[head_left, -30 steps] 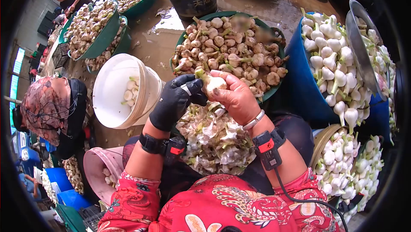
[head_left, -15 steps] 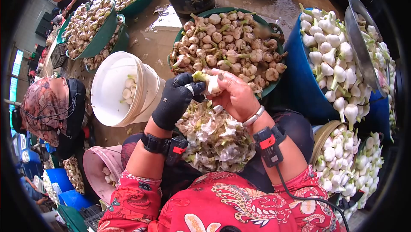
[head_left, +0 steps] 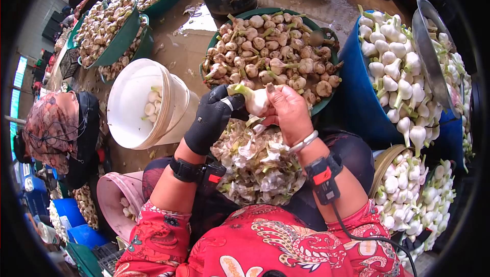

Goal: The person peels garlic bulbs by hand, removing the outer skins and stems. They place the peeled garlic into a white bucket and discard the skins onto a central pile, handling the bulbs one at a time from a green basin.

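Between my two hands is a garlic bulb (head_left: 256, 102), mostly white with a pale green stem. My left hand (head_left: 208, 124), in a black glove with a white band round one finger, is closed on the bulb's stem side. The bare fingers of my right hand (head_left: 292, 111) pinch the bulb's other side. Under the hands, a heap of loose garlic skins (head_left: 260, 162) lies in my lap. Just beyond them stands a green basin (head_left: 275, 11) full of unpeeled, brownish garlic bulbs (head_left: 275, 47).
At left a tilted white bucket (head_left: 122, 103) holds a few white bulbs, with a pink bucket (head_left: 109, 195) below it. To the right are a blue tub (head_left: 352, 73) and another bucket (head_left: 383, 167) heaped with clean garlic. Another person (head_left: 56, 134) sits at left.
More of the bulb's white surface shows now, and loose skin hangs beneath it. My right hand has shifted slightly right, with its fingers now at the bulb's side. My left hand keeps its hold.
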The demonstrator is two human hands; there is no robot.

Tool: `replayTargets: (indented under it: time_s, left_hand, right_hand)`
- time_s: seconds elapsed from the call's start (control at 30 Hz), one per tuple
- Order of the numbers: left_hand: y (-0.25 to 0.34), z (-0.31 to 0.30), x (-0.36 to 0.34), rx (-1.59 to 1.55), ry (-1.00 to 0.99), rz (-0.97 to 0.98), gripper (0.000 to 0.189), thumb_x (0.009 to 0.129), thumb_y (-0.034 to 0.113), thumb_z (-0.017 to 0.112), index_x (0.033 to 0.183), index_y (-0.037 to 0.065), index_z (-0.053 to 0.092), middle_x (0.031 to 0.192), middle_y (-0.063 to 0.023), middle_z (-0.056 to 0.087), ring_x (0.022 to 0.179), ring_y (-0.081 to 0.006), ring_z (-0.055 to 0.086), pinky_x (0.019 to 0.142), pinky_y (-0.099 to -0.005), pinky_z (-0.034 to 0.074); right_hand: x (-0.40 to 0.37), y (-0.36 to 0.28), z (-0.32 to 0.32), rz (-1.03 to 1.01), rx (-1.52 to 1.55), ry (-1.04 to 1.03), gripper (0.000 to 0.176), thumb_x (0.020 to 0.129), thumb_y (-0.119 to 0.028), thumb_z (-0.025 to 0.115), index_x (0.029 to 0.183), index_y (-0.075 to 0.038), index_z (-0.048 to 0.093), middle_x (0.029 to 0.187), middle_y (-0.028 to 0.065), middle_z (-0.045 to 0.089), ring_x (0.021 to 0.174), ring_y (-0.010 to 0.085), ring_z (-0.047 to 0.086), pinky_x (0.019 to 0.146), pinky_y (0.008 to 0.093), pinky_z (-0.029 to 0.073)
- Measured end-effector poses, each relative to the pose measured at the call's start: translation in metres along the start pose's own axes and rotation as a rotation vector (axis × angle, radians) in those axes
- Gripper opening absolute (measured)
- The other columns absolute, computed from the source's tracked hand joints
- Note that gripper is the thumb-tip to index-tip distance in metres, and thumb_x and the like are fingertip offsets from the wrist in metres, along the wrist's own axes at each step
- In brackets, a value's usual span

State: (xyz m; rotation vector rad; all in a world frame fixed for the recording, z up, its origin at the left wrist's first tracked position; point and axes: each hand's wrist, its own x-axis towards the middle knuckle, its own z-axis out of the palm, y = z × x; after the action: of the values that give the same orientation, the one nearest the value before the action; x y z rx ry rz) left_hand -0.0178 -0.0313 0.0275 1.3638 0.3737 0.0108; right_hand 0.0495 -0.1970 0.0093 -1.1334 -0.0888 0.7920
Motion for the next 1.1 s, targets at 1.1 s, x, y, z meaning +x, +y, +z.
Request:
replayTargets:
  time_s: [1.1]
  left_hand:
    - [0.021,-0.029,-0.002,0.997,0.003,0.682,0.025,0.090,0.004,0.054,0.112,-0.005,0.059,0.089,-0.0078,0.060,0.076,-0.0164,0.065,0.065,-0.0268,0.055]
  right_hand:
    - [0.002,-0.014,0.017,-0.403,0.153,-0.301,0.016,0.087,0.005,0.047,0.098,-0.001,0.056,0.095,0.0081,0.063,0.083,0.0180,0.065,0.077,0.0302,0.054]
